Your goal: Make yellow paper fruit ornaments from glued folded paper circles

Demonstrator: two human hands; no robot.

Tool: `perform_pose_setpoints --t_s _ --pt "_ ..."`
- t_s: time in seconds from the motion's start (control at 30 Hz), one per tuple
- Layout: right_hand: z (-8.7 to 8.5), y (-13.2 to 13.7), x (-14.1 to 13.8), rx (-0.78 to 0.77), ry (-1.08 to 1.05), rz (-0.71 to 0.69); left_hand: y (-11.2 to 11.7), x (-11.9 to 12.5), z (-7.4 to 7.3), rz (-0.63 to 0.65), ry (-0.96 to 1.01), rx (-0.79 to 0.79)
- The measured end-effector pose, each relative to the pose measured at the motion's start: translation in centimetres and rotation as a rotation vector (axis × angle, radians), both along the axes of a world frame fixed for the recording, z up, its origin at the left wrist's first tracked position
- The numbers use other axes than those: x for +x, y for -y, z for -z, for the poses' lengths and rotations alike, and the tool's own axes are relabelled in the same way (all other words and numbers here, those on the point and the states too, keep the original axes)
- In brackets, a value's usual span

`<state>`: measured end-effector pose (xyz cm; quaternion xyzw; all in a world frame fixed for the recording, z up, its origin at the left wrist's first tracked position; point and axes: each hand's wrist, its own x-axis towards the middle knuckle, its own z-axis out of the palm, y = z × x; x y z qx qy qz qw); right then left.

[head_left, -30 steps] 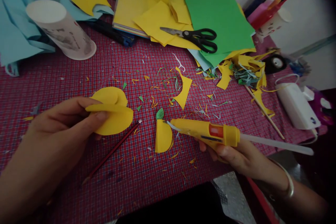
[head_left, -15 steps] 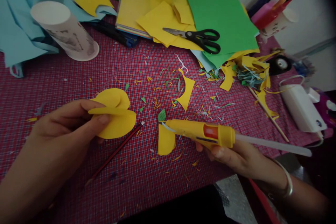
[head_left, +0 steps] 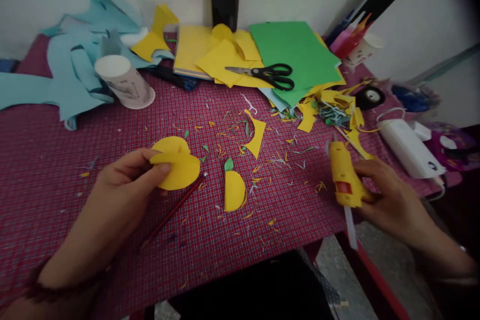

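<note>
Between thumb and fingers, my left hand pinches a folded yellow paper circle above the cloth. My right hand is wrapped round the handle of a yellow glue gun, its nozzle pointing away from me and a clear glue stick poking out of its back end. On the table between my hands lies a folded yellow half-circle with a green paper leaf at its top. A dark red pencil lies beneath my left hand's side, its tip near the yellow circle.
Yellow and green paper sheets lie at the back with black-handled scissors on them. A paper cup stands at back left by light-blue paper scraps. Trimmings litter the checked cloth. A white box with a cord sits right.
My right hand has swung the glue gun right, away from the half-circle, and turned its nozzle from pointing left to pointing away from me. My left hand still holds the yellow circle.
</note>
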<state>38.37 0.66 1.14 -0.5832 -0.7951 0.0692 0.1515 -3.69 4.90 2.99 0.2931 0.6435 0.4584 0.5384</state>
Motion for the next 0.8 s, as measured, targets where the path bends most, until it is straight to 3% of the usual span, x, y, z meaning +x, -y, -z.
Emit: perform_pose_setpoints --t_s 0.17,0.3,0.4,0.43,0.5,0.53,0.6,0.67,0.73,0.8 --pt "2.8 -0.8 4.9 0.032 0.144 0.032 0.4 0.4 -0.4 0.029 0.095 -0.01" --pt "2.9 -1.2 6.2 0.023 0.085 0.014 1.1 0.9 -0.6 0.019 0.141 0.109" --pt "1.3 -0.4 3.6 0.138 -0.04 0.059 2.6 1.4 -1.1 0.043 0.081 0.207" --pt "0.5 0.2 1.9 0.215 -0.127 0.123 3.3 1.6 -1.3 0.077 0.029 0.261" --pt "-0.9 1.7 -2.8 0.187 -0.407 0.267 4.8 2.3 -1.6 0.168 -0.1 0.401" --pt "-1.4 2.4 -5.5 0.061 -0.612 0.244 5.5 2.7 -1.6 0.206 -0.172 0.472" --pt "-2.0 3.3 -11.1 -0.385 -1.018 -0.007 6.7 3.5 -1.6 0.244 -0.317 0.583" --pt "-1.8 3.4 -15.8 -0.732 -1.353 -0.203 7.5 4.4 -1.3 0.261 -0.456 0.673" --pt "-1.2 2.9 -18.7 -0.922 -1.533 -0.233 8.3 5.2 -0.6 0.291 -0.598 0.761" --pt "-0.6 2.3 -19.7 -0.987 -1.595 -0.168 9.4 5.9 0.3 0.313 -0.769 0.828"
